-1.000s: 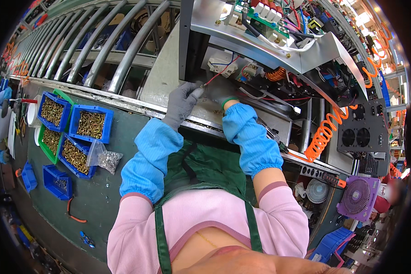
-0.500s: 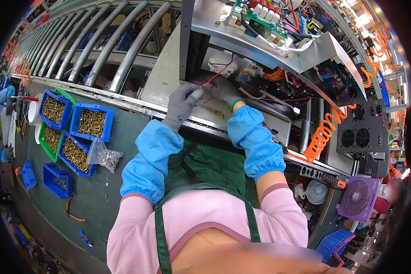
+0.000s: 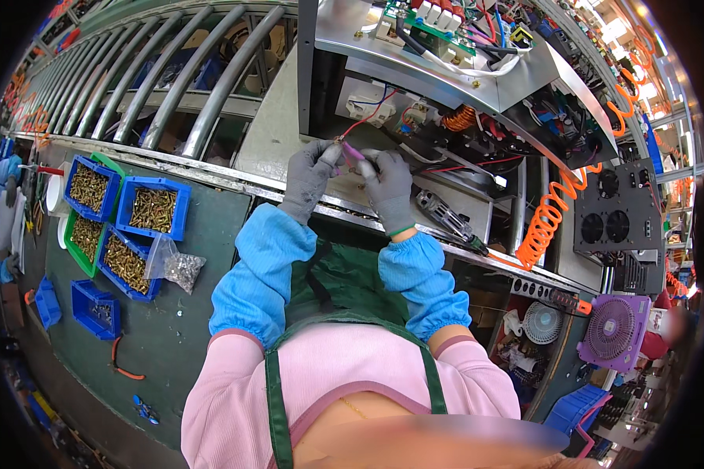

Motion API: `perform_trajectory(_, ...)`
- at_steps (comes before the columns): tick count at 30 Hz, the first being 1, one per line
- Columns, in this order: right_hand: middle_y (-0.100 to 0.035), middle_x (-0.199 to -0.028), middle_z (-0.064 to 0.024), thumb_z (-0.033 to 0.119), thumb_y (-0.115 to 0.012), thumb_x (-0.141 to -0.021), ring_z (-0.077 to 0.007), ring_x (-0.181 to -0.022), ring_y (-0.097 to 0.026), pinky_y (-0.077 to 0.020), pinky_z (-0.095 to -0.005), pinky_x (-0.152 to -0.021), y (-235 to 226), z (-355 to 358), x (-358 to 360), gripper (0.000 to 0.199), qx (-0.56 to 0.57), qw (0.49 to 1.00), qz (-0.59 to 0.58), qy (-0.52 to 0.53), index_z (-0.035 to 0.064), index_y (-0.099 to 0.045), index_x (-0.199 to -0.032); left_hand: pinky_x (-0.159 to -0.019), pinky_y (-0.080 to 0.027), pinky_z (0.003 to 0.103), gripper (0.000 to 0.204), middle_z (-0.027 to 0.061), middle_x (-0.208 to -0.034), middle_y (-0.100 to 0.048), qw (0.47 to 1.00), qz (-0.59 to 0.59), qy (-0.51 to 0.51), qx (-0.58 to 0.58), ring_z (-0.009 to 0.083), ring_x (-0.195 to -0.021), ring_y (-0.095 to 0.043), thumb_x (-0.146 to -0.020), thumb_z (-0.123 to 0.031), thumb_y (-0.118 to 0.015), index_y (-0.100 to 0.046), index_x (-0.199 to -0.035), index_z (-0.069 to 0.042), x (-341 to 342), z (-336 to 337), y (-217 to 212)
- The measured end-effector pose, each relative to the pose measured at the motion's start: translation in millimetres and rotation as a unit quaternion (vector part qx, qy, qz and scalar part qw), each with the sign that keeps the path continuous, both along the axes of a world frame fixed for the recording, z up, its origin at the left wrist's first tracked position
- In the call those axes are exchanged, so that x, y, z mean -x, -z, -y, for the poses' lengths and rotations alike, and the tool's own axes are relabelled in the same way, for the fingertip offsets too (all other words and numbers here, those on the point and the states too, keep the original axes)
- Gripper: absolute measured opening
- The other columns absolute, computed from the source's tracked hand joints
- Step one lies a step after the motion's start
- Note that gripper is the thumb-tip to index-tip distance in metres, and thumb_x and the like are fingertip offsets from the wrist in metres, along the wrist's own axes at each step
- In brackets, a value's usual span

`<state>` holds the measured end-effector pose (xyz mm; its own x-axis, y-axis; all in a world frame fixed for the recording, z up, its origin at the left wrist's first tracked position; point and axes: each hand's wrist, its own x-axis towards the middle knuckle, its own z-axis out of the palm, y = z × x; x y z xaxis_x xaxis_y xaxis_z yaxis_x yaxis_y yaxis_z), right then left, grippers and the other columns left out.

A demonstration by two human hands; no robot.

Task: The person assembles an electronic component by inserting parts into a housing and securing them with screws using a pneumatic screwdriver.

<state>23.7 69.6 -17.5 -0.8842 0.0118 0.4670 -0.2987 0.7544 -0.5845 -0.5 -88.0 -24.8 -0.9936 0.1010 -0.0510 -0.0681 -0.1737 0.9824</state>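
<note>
My left hand (image 3: pixel 308 181), in a grey glove, pinches the end of a thin red wire (image 3: pixel 366 121). That wire runs up to a white component (image 3: pixel 370 103) inside an open metal equipment case (image 3: pixel 414 62). Close beside it, my right hand (image 3: pixel 389 187), also gloved, has thumb and finger drawn together toward the wire end. Pinkish-purple shows at the fingertips; whatever the right fingers hold is too small to make out. Just right of that hand, a grey power tool (image 3: pixel 446 215) lies on the metal ledge at the case's front.
Blue and green bins of brass-coloured screws (image 3: pixel 155 209) stand on the green bench at left, beside a plastic bag of small parts (image 3: pixel 183 270). Metal rollers (image 3: pixel 235 78) extend far left. An orange coiled hose (image 3: pixel 551 215) hangs at right, near a purple fan (image 3: pixel 614 332).
My right hand has drawn back from the case, toward me, and turned its fingers to the wire end. The power tool now shows more fully. The whole view has shifted slightly.
</note>
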Motion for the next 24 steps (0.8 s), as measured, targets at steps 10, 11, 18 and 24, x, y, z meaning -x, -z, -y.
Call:
perform_trajectory(10,-0.058,-0.08,-0.0086,0.022,-0.067,-0.078,-0.0298,-0.077,-0.054,-0.0422,-0.0399,-0.069,0,-1,-5,0.016,0.0,0.998,-0.06,-0.008,0.011,-0.067,-0.089,-0.062,-0.043,0.02,0.029,0.0005,-0.078,-0.062,1.0,0.012,0.016,-0.007,0.0061,-0.068,-0.054,-0.093,-0.029,-0.058,-0.063,-0.101,-0.002,-2,-4,-9)
perform_trajectory(11,-0.057,-0.079,-0.0084,0.022,-0.067,-0.077,-0.0295,-0.077,-0.053,-0.0422,-0.04,-0.068,0,-1,-6,0.015,-0.001,0.998,-0.068,-0.009,0.0112,-0.067,-0.089,-0.062,-0.043,0.02,0.028,0.0003,-0.079,-0.062,1.0,0.016,0.001,-0.015,0.0058,-0.068,-0.053,-0.093,-0.029,-0.057,-0.063,-0.102,-0.002,-2,-6,-13)
perform_trajectory(18,-0.056,-0.081,-0.0104,0.017,-0.064,-0.076,-0.0302,-0.079,-0.053,-0.0432,-0.0403,-0.069,-9,-3,-23,0.021,-0.107,0.981,-0.164,0.011,0.0091,-0.064,-0.095,-0.058,-0.04,0.018,0.028,0.0001,-0.079,-0.061,0.997,0.048,0.006,-0.057,0.0042,-0.066,-0.051,-0.094,-0.026,-0.056,-0.063,-0.106,-0.002,-4,3,-16)
perform_trajectory(24,-0.057,-0.087,-0.0097,0.022,-0.066,-0.076,-0.03,-0.082,-0.055,-0.0464,-0.0407,-0.068,-9,3,-32,0.018,-0.145,0.989,0.027,0.026,0.0123,-0.065,-0.092,-0.057,-0.04,0.018,0.028,0.0006,-0.079,-0.061,0.999,0.016,0.004,-0.041,0.0042,-0.066,-0.052,-0.094,-0.027,-0.058,-0.063,-0.106,-0.002,-11,-4,-26)
